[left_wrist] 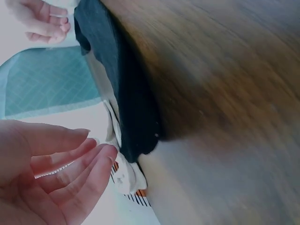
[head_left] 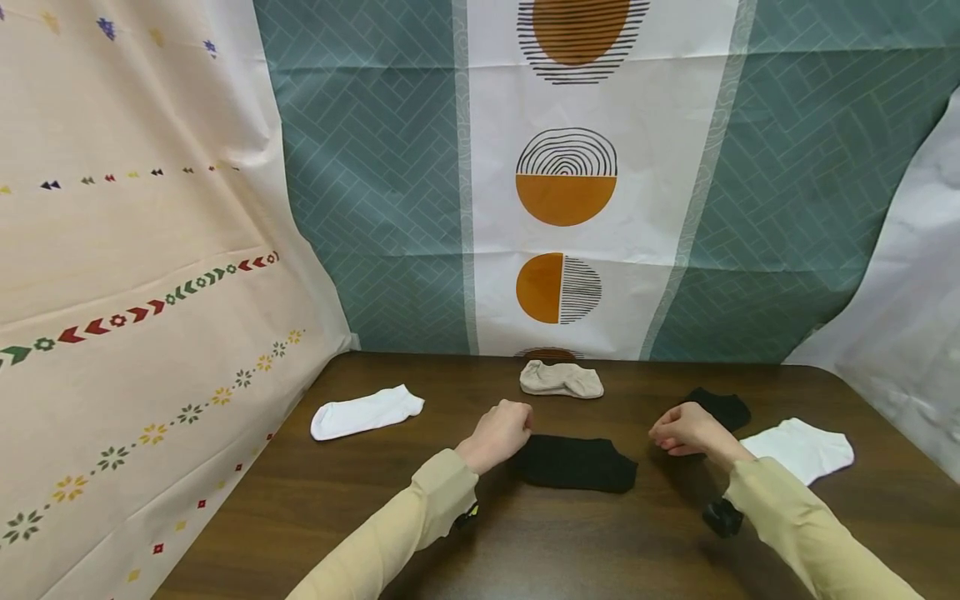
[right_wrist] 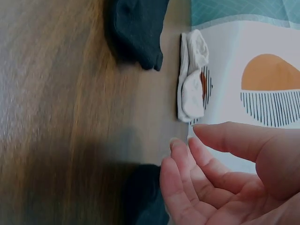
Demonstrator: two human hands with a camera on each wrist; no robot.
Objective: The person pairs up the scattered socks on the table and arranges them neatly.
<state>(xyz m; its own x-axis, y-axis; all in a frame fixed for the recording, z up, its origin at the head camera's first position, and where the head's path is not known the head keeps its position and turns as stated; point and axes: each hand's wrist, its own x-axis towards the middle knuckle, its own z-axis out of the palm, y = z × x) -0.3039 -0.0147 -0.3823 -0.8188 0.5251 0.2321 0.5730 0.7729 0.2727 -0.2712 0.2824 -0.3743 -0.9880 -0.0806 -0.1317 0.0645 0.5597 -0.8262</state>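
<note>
A black sock lies flat at the middle of the table. The left hand hovers at its left end; in the left wrist view this hand has loosely bent fingers, with a gap to the thumb and nothing held, beside the black sock. To the right, the right hand is in front of a second black sock, partly hidden behind it. The right wrist view shows the right hand with bent, relaxed fingers apart from the thumb, holding nothing.
A white sock lies at the left of the table, another white sock at the right beside the right forearm. A beige folded sock pair rests near the back edge, before a patterned curtain.
</note>
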